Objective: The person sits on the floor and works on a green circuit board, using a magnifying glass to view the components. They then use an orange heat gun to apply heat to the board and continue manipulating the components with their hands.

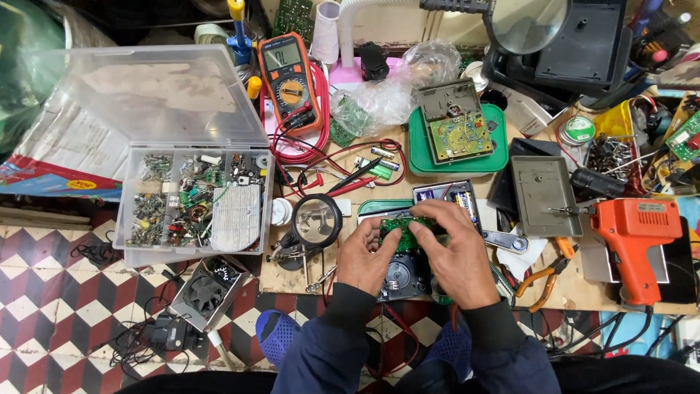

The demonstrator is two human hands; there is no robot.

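We have the small device's case open, and both our left hand [373,257] and right hand [453,255] curl closed around its green circuit board [405,228]. The board sits over the black shell [401,281]; nothing looks reassembled yet on the counter [583,288].

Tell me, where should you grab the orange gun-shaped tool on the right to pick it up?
Probably by its handle. The orange soldering gun lies flat on the workbench, metal tip pointing left and handle pointing down toward the near edge. Come from the near side and wrap the handle, keeping away from the tip.
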